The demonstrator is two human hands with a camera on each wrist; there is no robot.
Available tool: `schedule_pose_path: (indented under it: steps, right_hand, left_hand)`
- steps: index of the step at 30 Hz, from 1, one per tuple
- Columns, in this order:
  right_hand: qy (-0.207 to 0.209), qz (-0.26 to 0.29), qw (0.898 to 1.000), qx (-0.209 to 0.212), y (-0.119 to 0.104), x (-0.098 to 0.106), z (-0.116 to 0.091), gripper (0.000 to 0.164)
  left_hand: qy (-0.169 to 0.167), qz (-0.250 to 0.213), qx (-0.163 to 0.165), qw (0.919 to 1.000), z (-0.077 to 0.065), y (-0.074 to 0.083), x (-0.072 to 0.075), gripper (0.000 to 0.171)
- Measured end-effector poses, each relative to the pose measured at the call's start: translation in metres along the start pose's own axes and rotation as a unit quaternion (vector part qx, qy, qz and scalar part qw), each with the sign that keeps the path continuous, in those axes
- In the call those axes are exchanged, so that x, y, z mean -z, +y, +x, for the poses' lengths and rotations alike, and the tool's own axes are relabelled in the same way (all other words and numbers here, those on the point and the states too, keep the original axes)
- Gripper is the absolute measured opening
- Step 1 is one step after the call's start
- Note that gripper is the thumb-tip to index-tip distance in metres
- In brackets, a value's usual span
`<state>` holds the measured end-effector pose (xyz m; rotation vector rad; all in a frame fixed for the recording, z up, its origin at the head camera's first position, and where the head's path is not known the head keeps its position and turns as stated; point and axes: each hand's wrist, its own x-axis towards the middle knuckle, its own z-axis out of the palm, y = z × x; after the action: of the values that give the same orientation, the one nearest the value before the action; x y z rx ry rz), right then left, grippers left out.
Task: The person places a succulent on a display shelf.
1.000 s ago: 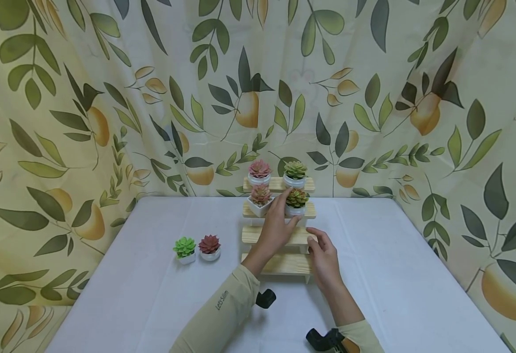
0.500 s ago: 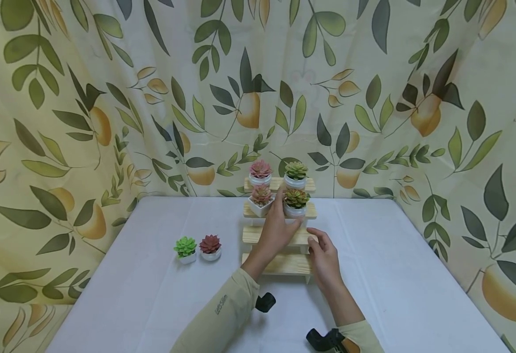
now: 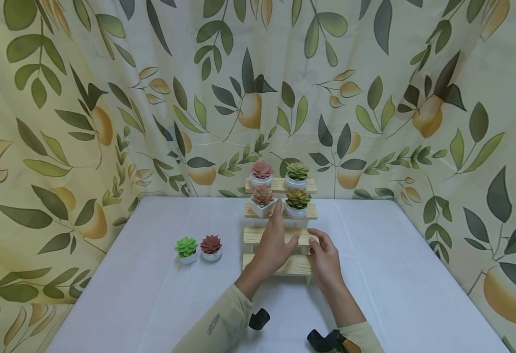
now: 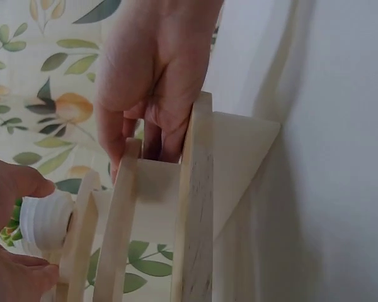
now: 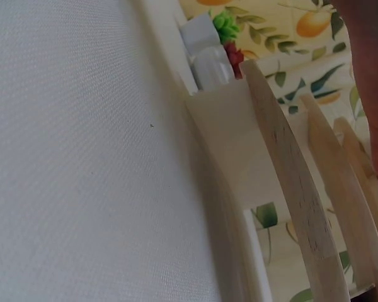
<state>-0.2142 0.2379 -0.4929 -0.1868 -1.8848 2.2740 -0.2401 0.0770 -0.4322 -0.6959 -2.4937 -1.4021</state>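
A tiered wooden stand (image 3: 254,235) holds several potted artificial succulents. On its top step are a pink succulent (image 3: 261,170) and a green succulent (image 3: 297,171). One step lower sit a pinkish succulent (image 3: 263,195) in an angular white pot and a red-green succulent (image 3: 298,200) in a round white pot. My left hand (image 3: 272,249) hovers before these lower plants, fingers extended and thumb spread; in the left wrist view, its thumb and fingers stand either side of a round white pot (image 4: 45,220). My right hand (image 3: 327,261) grips the stand's right side, fingers reaching between two steps.
Left of the stand, a bright green succulent (image 3: 186,247) and a dark red succulent (image 3: 211,246) stand side by side on the white-covered table (image 3: 152,304). A leaf-and-fruit patterned curtain (image 3: 284,73) hangs behind the table.
My left hand has come off the red-green succulent and drawn back toward me, leaving its pot on the second-highest step. My right hand stays at the stand's side.
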Motion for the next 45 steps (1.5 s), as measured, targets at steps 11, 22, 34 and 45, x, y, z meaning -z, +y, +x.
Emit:
schedule_pose_path:
  steps: [11,22,34,45]
  right_hand:
    - [0.007,-0.004,1.000,-0.008,-0.003,-0.001,0.003,0.035]
    - [0.012,-0.018,1.000,-0.015,-0.002,-0.001,0.003,0.035]
    - [0.008,-0.025,1.000,-0.014,-0.001,-0.002,0.004,0.036]
    - [0.007,-0.017,1.000,-0.010,0.000,-0.002,0.003,0.035]
  left_hand:
    - [0.002,0.032,-0.021,0.9993,-0.017,-0.007,0.008,0.087]
    - [-0.010,0.061,-0.060,0.9963,-0.039,-0.031,0.024,0.052]
    - [0.060,0.101,-0.040,0.9923,-0.064,-0.080,0.069,0.052]
    - [0.102,0.168,0.001,0.9805,-0.075,-0.119,0.112,0.064]
